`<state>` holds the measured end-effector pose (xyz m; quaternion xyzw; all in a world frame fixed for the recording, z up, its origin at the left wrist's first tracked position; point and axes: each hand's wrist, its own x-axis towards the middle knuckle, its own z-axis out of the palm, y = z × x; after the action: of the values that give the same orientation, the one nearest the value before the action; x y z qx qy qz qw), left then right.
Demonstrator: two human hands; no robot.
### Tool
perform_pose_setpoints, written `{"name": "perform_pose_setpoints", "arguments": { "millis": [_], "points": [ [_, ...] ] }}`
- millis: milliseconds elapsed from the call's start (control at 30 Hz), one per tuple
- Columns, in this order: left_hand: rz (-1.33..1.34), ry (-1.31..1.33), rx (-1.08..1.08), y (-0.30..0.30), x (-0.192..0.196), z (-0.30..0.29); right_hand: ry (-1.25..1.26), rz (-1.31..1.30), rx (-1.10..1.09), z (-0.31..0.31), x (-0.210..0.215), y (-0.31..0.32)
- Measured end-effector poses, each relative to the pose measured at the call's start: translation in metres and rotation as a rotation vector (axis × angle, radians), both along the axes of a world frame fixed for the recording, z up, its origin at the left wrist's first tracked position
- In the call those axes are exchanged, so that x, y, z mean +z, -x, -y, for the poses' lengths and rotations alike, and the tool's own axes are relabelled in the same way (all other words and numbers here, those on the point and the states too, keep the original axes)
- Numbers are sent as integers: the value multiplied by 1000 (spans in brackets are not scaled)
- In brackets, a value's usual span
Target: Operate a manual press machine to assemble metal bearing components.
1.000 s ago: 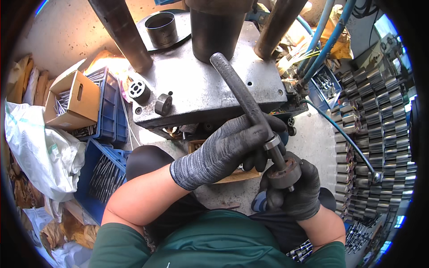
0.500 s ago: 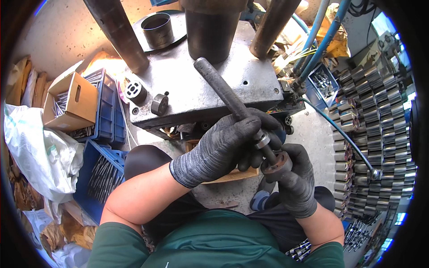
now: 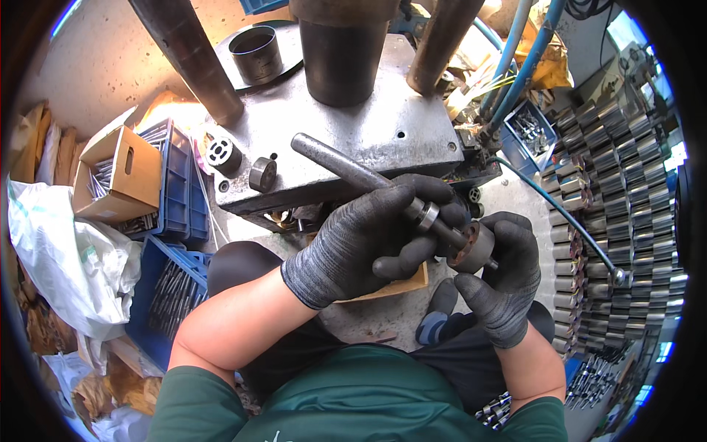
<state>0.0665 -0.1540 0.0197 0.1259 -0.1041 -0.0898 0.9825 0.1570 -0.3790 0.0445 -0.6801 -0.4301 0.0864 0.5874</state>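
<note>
My left hand (image 3: 368, 236), in a dark grey coated glove, is wrapped round a dark steel rod (image 3: 342, 163). The rod slants from upper left to lower right. Just past my fingers it carries a shiny bearing-like ring (image 3: 426, 216), then narrows. A thick round metal collar (image 3: 475, 249) surrounds the narrow end, and a short stub (image 3: 494, 263) sticks out beyond it. My right hand (image 3: 508, 269), gloved alike, curls round the collar's far side with the thumb below it; part of this grip is hidden.
Ahead stands a steel press table (image 3: 331, 136) bearing a holed cylinder (image 3: 223, 153), a small ring (image 3: 263, 174) and a wide sleeve (image 3: 256, 55). Blue crates (image 3: 166, 295) and a cardboard box (image 3: 121, 173) of rods lie left. Stacked metal cylinders (image 3: 626, 214) fill the right.
The rod has tilted flatter, its upper end dropping down and to the left. The collar and my right hand have shifted right and turned, and the stub now shows past the collar.
</note>
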Motion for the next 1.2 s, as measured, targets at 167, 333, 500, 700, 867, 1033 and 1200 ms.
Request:
{"name": "perform_pose_setpoints", "arguments": {
  "millis": [167,333,500,700,867,1033,1200],
  "points": [
    [-113,156,-22,0,4,-1,6,-55,-31,-6,1,5],
    [-87,160,-8,0,-4,0,-27,-150,-6,-5,-2,5],
    [-51,53,60,2,0,2,-63,-391,-11,-8,-1,10],
    [-147,-259,216,2,11,2,-70,-783,-35,-15,2,7],
    [-93,-545,349,1,8,5,-107,-959,22,-16,-8,4],
    [-92,-643,294,4,-6,4,-41,-982,219,-20,-9,1],
    [0,-779,576,2,-7,9,-74,-991,257,-22,-58,-12]
  ]
}}
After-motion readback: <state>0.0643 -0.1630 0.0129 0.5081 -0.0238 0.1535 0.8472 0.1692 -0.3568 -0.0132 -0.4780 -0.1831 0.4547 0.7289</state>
